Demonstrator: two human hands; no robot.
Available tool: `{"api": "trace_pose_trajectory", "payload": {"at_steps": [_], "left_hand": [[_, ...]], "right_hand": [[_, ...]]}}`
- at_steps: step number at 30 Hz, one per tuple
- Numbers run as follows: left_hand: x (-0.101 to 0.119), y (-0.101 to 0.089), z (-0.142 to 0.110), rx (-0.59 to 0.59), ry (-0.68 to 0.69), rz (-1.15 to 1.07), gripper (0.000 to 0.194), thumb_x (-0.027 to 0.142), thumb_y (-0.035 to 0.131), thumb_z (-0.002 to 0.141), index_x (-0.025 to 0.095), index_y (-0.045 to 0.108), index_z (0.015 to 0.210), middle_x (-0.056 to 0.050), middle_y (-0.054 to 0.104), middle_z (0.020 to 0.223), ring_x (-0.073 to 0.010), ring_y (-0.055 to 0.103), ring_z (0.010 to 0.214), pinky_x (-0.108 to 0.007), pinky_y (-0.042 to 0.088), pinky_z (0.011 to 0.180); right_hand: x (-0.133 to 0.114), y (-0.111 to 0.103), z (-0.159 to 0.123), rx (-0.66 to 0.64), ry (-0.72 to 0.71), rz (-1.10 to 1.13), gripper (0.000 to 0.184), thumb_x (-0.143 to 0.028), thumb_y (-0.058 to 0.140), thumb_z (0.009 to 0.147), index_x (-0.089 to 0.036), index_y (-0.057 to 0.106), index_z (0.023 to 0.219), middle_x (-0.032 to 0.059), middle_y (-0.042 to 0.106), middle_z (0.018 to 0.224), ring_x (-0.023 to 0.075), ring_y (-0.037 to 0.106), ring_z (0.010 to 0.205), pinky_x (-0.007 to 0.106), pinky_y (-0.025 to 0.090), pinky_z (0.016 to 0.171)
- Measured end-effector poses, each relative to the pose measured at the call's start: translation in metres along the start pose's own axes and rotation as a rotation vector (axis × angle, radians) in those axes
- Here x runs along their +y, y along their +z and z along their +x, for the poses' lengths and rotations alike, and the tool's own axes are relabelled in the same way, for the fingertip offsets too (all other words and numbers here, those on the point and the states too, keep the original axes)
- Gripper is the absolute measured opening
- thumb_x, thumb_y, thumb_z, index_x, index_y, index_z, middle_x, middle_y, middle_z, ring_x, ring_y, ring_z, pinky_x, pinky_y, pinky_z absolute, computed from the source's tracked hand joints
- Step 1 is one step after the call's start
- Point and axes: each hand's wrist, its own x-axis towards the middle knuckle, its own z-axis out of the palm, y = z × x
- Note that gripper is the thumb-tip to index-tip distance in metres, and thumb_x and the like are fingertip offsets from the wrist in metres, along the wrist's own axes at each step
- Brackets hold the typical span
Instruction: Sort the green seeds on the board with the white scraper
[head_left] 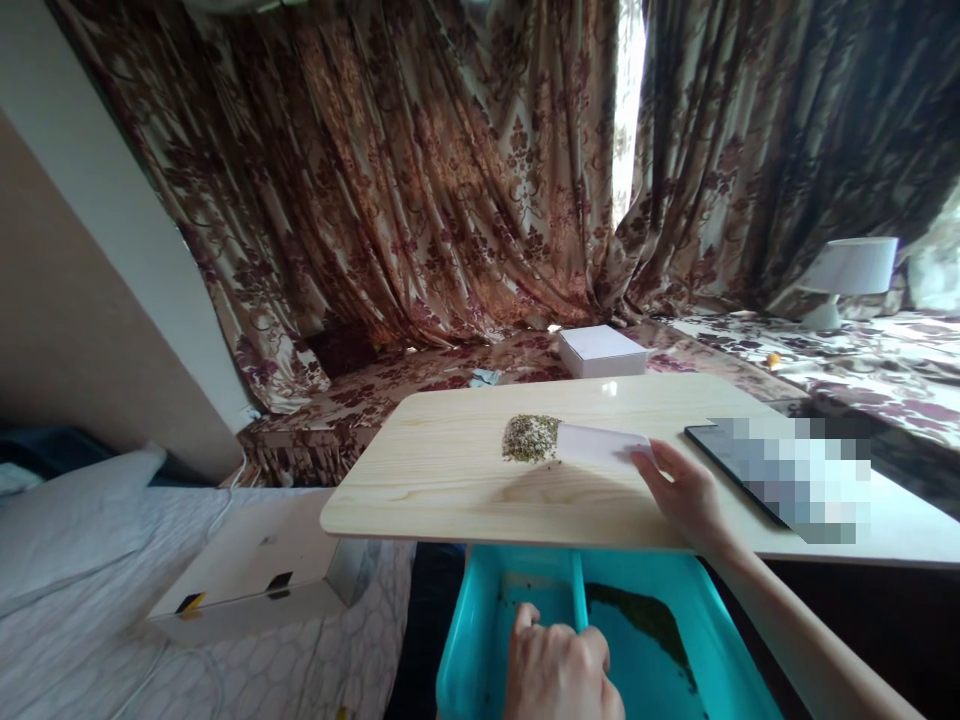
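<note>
Between the thumb and fingers of my right hand (686, 495) is a flat white plastic scraper (600, 443), held over the light wooden tabletop (420, 490). Its far edge touches a small heap of mixed green and whitish grains (531, 438). Below the table's front edge sits a teal two-part bin (457, 640). My left hand (562, 672) is closed over the bin's middle divider (579, 590), its fingertips partly hidden. Dark green grains (645, 622) lie in the bin's right compartment, and a few specks are in the left one.
A tablet-like device (739, 478), partly blurred out, lies on the right of the tabletop. Behind the table is a white box (602, 350). To the left, a flat pale box (255, 560) rests on the bed (360, 640). A lamp (855, 268) stands far right.
</note>
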Motion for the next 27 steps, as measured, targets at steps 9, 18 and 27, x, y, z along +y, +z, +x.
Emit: {"api": "trace_pose_trajectory", "payload": {"at_steps": [9,18,27], "left_hand": [[0.006,0.008,0.003,0.028,-0.018,0.048,0.037,0.012,0.039,0.076,0.021,0.07,0.094,-0.008,0.07,0.089,-0.0242,0.062,0.094,-0.045,0.026,0.107],[0.011,-0.001,0.001,0.012,-0.013,0.037,0.037,0.015,0.039,0.077,0.018,0.07,0.097,-0.011,0.069,0.09,-0.026,0.061,0.097,-0.046,0.025,0.108],[0.014,-0.013,0.002,-0.065,-0.029,0.067,0.039,0.011,0.038,0.078,0.014,0.068,0.102,-0.014,0.067,0.097,-0.0268,0.058,0.104,-0.045,0.024,0.109]], "right_hand": [[-0.007,-0.006,-0.005,-0.048,0.018,0.01,0.031,-0.052,0.059,0.078,-0.022,0.068,0.081,0.0068,0.076,0.082,0.025,0.071,0.078,0.035,0.057,0.069],[-0.011,-0.006,-0.007,-0.09,0.011,0.009,0.03,-0.05,0.059,0.078,-0.021,0.068,0.08,0.0072,0.076,0.079,0.0265,0.071,0.079,0.036,0.057,0.07],[-0.007,-0.004,-0.01,-0.134,0.011,0.03,0.027,-0.048,0.061,0.077,-0.022,0.068,0.081,0.0067,0.076,0.083,0.028,0.071,0.081,0.038,0.058,0.072]]}}
